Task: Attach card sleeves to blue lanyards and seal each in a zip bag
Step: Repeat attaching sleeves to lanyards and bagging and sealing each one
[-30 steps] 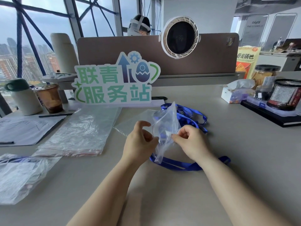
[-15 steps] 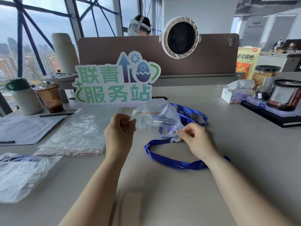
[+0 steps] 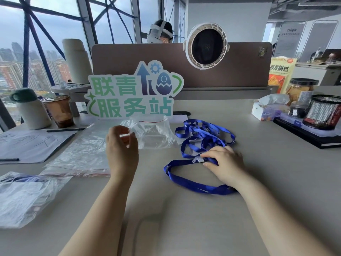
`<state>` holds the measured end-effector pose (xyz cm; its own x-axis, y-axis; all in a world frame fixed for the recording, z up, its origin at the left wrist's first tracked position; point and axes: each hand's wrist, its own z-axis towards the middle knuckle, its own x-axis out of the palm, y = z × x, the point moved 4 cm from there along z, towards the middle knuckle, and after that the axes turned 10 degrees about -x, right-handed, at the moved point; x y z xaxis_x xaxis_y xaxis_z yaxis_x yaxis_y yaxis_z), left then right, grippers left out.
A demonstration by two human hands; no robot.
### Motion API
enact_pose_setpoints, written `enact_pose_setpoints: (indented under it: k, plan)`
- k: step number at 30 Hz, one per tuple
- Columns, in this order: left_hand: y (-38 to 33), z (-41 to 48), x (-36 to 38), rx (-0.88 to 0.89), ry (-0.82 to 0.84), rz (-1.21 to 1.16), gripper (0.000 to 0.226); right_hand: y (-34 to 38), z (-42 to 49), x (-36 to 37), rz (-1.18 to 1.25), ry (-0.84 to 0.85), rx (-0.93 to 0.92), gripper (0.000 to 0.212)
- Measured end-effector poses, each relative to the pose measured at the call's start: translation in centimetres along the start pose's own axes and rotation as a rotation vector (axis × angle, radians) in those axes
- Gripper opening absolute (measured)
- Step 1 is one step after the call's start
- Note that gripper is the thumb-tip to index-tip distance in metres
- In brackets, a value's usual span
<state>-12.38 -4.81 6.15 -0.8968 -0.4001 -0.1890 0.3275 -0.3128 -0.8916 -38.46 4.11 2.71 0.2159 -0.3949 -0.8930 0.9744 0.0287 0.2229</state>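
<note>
My left hand [image 3: 121, 150] holds a clear zip bag [image 3: 153, 133] by its left edge, lifted a little above the desk; its red seal line runs along the top. My right hand [image 3: 223, 163] rests on the desk, fingers pinching a blue lanyard [image 3: 186, 182] at its pale clip end. The lanyard's loop lies flat in front of that hand. Behind it sits a tangle of more blue lanyards [image 3: 204, 135] with a clear card sleeve among them. A stack of empty zip bags [image 3: 81, 156] lies to the left.
A crumpled bag [image 3: 24, 198] holding something blue lies at the front left. A green-lettered sign [image 3: 132, 95] stands behind the work area. Cups [image 3: 59, 109], paper and a pen are at far left; a tissue box [image 3: 269, 109], mesh holder [image 3: 324, 113] and jar at far right.
My left hand has drawn the zip bag left and away from the lanyard. My right hand has dropped to the desk, pressing the lanyard's clip end down.
</note>
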Motion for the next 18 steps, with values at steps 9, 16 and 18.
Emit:
enact_pose_setpoints:
  k: [9,16,18]
  plan:
    - [-1.7,-2.0,0.8,0.21,0.005,0.314,0.044,-0.3,0.4,0.2,-0.042,-0.049,0.038,0.014]
    - [-0.9,-4.8,5.4,0.272,0.517,0.349,0.021,-0.6,0.3,-0.2,-0.005,-0.094,0.041,0.013]
    - [-0.6,-4.9,6.6,0.29,0.589,0.434,0.024,-0.6,0.2,-0.4,0.004,-0.102,0.049,0.013]
